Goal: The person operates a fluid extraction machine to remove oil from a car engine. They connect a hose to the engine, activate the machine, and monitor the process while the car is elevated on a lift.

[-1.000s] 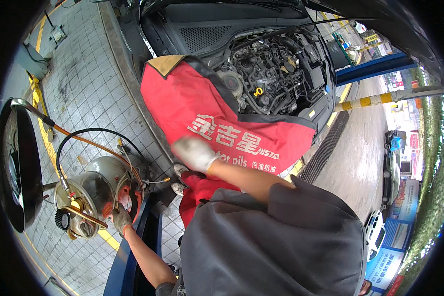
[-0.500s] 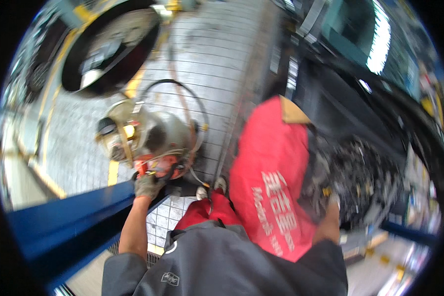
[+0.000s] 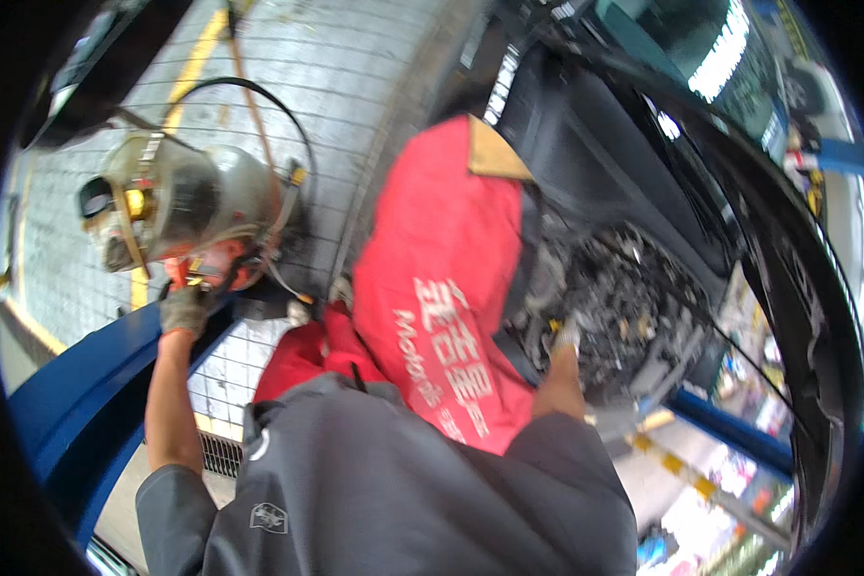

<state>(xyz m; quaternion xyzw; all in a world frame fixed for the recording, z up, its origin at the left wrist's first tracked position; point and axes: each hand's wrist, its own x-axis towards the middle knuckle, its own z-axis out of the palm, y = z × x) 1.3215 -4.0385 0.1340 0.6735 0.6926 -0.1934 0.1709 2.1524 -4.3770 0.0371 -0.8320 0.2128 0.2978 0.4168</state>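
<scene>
My left hand point(image 3: 184, 309), in a grey work glove, is at the orange-red part point(image 3: 211, 261) low on a pale upright tank point(image 3: 237, 187). Its fingers curl there, but what they close on is hidden. A dark handle-like piece point(image 3: 237, 276) lies just beside them. My right hand point(image 3: 568, 336), in a pale glove, reaches down into the engine bay point(image 3: 634, 298) of a dark car. Its fingers are hidden among the engine parts. A red fender cover point(image 3: 442, 259) with white lettering and a tan corner drapes over the car's side, between my arms.
A blue beam point(image 3: 91, 360) runs below my left hand. From the tank a black hose point(image 3: 283, 120) arcs over the tiled floor point(image 3: 355, 58). The raised hood point(image 3: 816, 317) edges the right side, with a thin dark rod point(image 3: 754, 360) crossing the bay. A dark pan point(image 3: 96, 72) stands upper left.
The view has swung right, so the tank, fender cover and car all sit further left. My hands stay at the same places, left by the tank and right in the engine bay.
</scene>
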